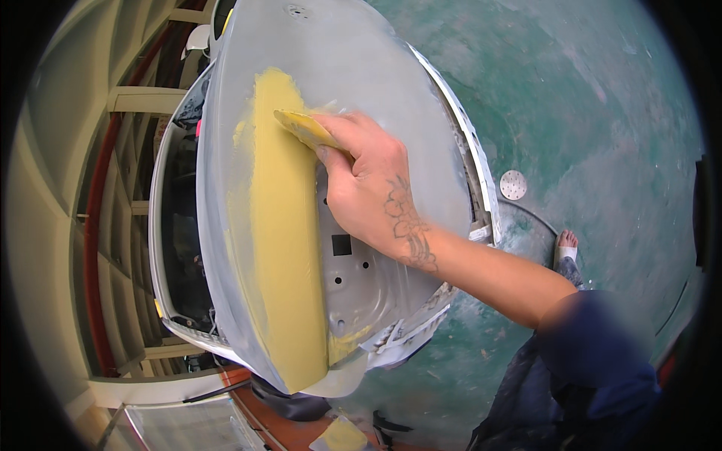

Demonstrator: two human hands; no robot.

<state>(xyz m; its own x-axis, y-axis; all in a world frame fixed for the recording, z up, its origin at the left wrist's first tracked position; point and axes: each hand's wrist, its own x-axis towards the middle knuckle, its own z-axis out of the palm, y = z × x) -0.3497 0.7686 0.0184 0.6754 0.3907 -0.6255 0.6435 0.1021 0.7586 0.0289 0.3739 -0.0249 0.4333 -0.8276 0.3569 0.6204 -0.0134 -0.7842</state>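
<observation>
My right hand (365, 169) is closed on a thin body filler spreader (308, 129), its blade smeared with yellow. The blade's edge is over the upper part of a long, wide band of yellow body filler (286, 240), which looks smooth along most of its length. This band lies on a grey car panel (353, 52), beside a recess with a square hole and several round holes. At its upper end the filler has ragged, uneven edges. Thin yellow smears show on the grey surface around it. My left hand is out of view.
A car window (184, 225) borders the panel on the left. On the green floor (602, 135) lie a white perforated disc (514, 185) and a thin hose (535, 214). My foot (567, 244) is at the right. A sheet with yellow filler (342, 436) shows at the bottom.
</observation>
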